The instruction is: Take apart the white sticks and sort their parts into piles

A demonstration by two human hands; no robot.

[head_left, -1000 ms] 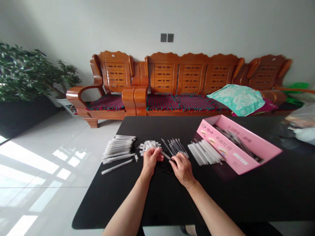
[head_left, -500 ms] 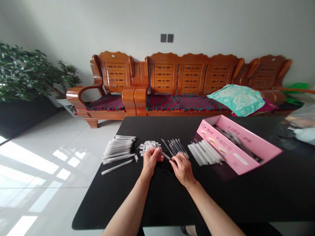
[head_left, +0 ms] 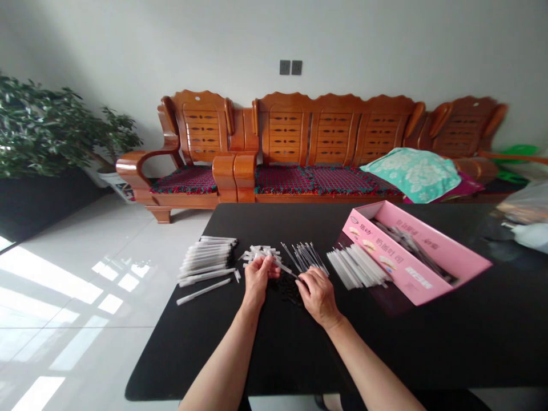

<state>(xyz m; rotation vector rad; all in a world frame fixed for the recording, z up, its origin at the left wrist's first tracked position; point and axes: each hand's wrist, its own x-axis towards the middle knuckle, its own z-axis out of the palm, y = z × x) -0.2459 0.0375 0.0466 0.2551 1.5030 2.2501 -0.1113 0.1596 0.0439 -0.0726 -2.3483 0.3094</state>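
A pen (head_left: 286, 268) with a clear whitish barrel slants between my two hands above the table. My left hand (head_left: 257, 279) is closed, pinching its upper left end between thumb and fingers. My right hand (head_left: 317, 292) is closed at the dark lower right end, fingertips pressed together. Just behind the left hand lies a heap of clear caps (head_left: 259, 252). Thin dark refills (head_left: 309, 255) are spread behind the right hand. Small black parts (head_left: 291, 290) sit on the table between the hands, partly hidden.
Assembled-looking pens (head_left: 205, 260) lie in a stack at left, one pen (head_left: 203, 291) apart. Empty-looking clear barrels (head_left: 357, 267) lie at right against a pink box (head_left: 398, 257) holding dark sticks. The black table (head_left: 205, 359) has its left edge by the tiled floor. A wooden sofa (head_left: 308, 131) stands behind.
My left hand has shifted slightly left, away from my right hand, and more of the pen shows between them. My right hand has stayed almost in place.
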